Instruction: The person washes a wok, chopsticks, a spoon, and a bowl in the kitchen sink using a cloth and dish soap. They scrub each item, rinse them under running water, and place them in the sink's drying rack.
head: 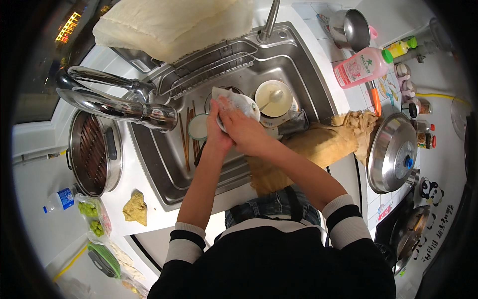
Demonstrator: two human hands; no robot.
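Note:
Over the sink, a white bowl [247, 105] is held between both hands, tilted. My left hand [216, 130] grips it from the left and below. My right hand [244, 130] lies over the bowl, pressing a thin whitish cloth [224, 93] against it; the fingers partly hide the contact. Just left of my left hand, a small bowl with a green rim [198, 126] sits in the sink, and several wooden chopsticks [185, 144] lie beside it. To the right, another white bowl [282, 106] holds a metal spoon [275, 96] and whitish liquid.
A chrome faucet [158, 116] reaches over the steel sink [164, 164] from the left. A wire rack [213, 69] lines its far side. A brown cloth [310, 147] drapes the near right edge. A pink detergent bottle [362, 67] and a domed lid [392, 153] stand right.

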